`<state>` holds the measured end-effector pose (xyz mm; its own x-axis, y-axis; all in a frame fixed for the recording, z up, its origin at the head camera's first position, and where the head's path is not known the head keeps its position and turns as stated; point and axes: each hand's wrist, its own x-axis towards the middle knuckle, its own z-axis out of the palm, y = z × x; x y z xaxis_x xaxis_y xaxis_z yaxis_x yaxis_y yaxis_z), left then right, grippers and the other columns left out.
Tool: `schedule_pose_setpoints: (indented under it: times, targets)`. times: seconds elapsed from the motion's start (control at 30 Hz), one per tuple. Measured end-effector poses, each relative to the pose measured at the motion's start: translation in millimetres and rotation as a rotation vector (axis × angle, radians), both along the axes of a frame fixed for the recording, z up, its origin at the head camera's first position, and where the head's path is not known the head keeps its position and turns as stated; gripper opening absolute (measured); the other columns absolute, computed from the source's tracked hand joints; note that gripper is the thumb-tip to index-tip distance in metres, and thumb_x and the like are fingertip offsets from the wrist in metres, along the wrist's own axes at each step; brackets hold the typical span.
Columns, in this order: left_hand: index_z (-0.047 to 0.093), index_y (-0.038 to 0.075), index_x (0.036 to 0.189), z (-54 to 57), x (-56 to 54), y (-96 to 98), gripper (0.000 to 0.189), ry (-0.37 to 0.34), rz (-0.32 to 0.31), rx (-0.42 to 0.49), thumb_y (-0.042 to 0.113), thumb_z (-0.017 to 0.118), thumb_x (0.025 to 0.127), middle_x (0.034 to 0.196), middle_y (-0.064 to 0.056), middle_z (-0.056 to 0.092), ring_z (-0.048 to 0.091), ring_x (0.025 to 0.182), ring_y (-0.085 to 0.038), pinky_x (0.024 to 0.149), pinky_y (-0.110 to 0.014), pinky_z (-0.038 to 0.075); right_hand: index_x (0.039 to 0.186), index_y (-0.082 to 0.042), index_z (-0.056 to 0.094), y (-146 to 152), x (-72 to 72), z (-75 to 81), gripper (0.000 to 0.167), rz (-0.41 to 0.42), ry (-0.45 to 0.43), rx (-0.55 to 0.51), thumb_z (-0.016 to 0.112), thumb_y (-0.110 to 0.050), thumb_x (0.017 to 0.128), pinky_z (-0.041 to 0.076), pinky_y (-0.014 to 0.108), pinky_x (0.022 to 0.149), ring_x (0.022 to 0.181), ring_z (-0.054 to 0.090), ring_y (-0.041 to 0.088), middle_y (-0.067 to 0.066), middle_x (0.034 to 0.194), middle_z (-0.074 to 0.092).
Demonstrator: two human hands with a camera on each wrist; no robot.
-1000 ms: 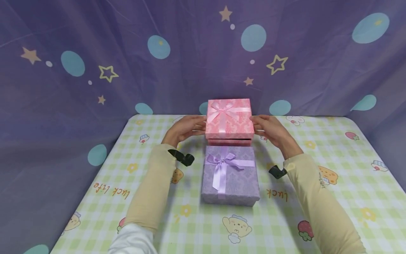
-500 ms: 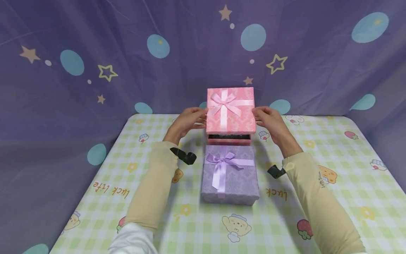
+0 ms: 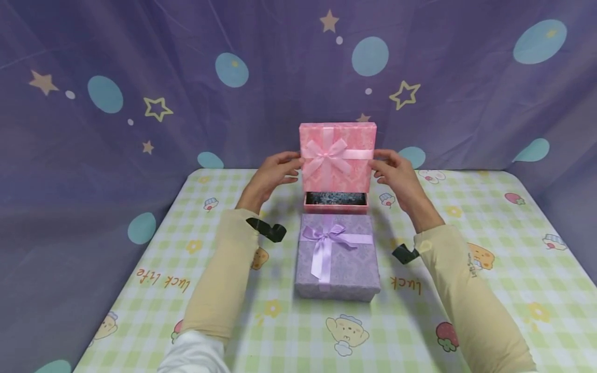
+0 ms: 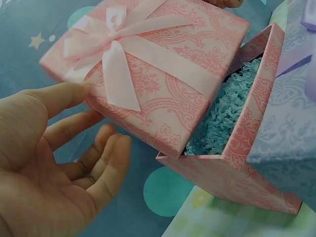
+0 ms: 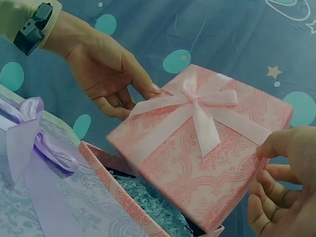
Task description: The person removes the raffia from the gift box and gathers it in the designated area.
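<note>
A pink patterned box lid (image 3: 338, 176) with a ribbon bow is held tilted above its pink box base (image 3: 337, 209). My left hand (image 3: 276, 173) pinches the lid's left edge between thumb and fingers. On the opposite edge, my right hand (image 3: 396, 173) pinches it the same way. In the left wrist view, teal shredded paper (image 4: 229, 106) fills what shows of the base; the lid hides the remainder. Directly in front of the base stands a purple gift box (image 3: 338, 264), its lid on and a lilac bow on top.
A green checked tablecloth (image 3: 224, 321) with printed cartoons covers the table. Behind it hangs a purple curtain (image 3: 280, 114) with stars and blue ovals, close to the raised lid. Dark wrist cameras (image 3: 267, 229) are strapped to both forearms.
Both hands have raised the pink lid off its base and tilted it up to face the head camera. The base's opening and filling now show. The purple box has stayed put.
</note>
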<state>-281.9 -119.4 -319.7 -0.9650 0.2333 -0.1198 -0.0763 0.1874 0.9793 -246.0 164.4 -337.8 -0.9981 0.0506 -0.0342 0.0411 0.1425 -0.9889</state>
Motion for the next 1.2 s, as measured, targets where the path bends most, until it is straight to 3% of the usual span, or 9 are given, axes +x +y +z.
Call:
schedule_pose_setpoints:
  times: [0.13,0.27,0.47,0.63,0.73,0.93,1.07,1.2]
  targets:
    - [0.051,0.009,0.137,0.8,-0.2,-0.8,0.047,0.009,-0.004,0.005,0.023,0.063,0.093,0.106,-0.012,0.060,0.058,0.083,-0.019,0.076,-0.025,0.054,0.134,-0.011,0.050,-1.1,-0.1,0.6,0.044,0.001,0.066,-0.038,0.061,-0.025,0.094,0.050,0.020,0.070,0.080,0.056,0.013,-0.006,0.090,0.059]
    - [0.047,0.014,0.141,1.4,-0.7,-0.9,0.050,-0.001,-0.011,0.045,0.017,0.062,0.094,0.098,-0.007,0.064,0.060,0.076,-0.014,0.071,-0.023,0.054,0.136,-0.013,0.049,-2.0,0.4,0.1,0.045,0.005,0.134,-0.044,0.062,-0.020,0.093,0.050,0.022,0.069,0.077,0.061,0.010,-0.007,0.085,0.062]
    - [0.041,0.015,0.146,1.0,0.1,-1.9,0.050,0.005,-0.037,0.108,0.010,0.054,0.097,0.112,-0.013,0.064,0.066,0.085,-0.014,0.079,-0.025,0.055,0.140,-0.013,0.045,-2.5,3.0,-0.1,0.048,0.020,0.182,-0.065,0.059,-0.016,0.095,0.052,0.020,0.069,0.080,0.066,0.007,-0.009,0.086,0.065]
    - [0.046,0.017,0.142,0.4,0.5,-3.3,0.044,0.007,-0.035,0.187,0.014,0.052,0.099,0.114,-0.015,0.065,0.067,0.091,-0.017,0.087,-0.030,0.055,0.139,-0.012,0.047,-2.8,4.6,0.5,0.043,0.030,0.198,-0.124,0.055,-0.012,0.097,0.053,0.021,0.071,0.082,0.068,0.008,-0.008,0.090,0.066]
    - [0.051,0.018,0.139,-0.7,-0.3,-4.8,0.039,0.009,-0.024,0.219,0.020,0.051,0.100,0.111,-0.011,0.065,0.066,0.090,-0.016,0.084,-0.029,0.055,0.136,-0.014,0.051,-3.3,4.7,0.2,0.038,0.032,0.190,-0.157,0.051,-0.014,0.098,0.054,0.022,0.072,0.082,0.068,0.007,-0.005,0.095,0.066]
    - [0.049,0.021,0.140,-2.5,-2.1,-6.8,0.041,-0.004,-0.001,0.231,0.023,0.053,0.099,0.120,-0.014,0.061,0.065,0.090,-0.016,0.081,-0.029,0.054,0.134,-0.014,0.050,-5.8,2.9,-1.2,0.035,0.063,0.123,-0.254,0.051,-0.022,0.100,0.056,0.022,0.074,0.086,0.068,0.010,0.016,0.118,0.062]
    - [0.045,0.019,0.142,-2.8,-2.1,-7.6,0.046,-0.023,0.027,0.222,0.020,0.057,0.097,0.118,-0.014,0.060,0.066,0.089,-0.018,0.087,-0.035,0.054,0.138,-0.016,0.045,-7.4,2.0,-1.2,0.042,0.076,0.066,-0.202,0.054,-0.027,0.098,0.056,0.023,0.076,0.090,0.066,0.013,0.018,0.127,0.054]
    - [0.044,0.011,0.140,-3.0,-2.0,-9.7,0.046,-0.028,0.034,0.203,0.019,0.057,0.097,0.113,-0.011,0.060,0.065,0.088,-0.017,0.084,-0.032,0.054,0.143,-0.016,0.040,-8.3,2.4,0.0,0.048,0.110,0.027,-0.183,0.055,-0.027,0.098,0.056,0.023,0.076,0.092,0.064,0.014,0.016,0.128,0.050]
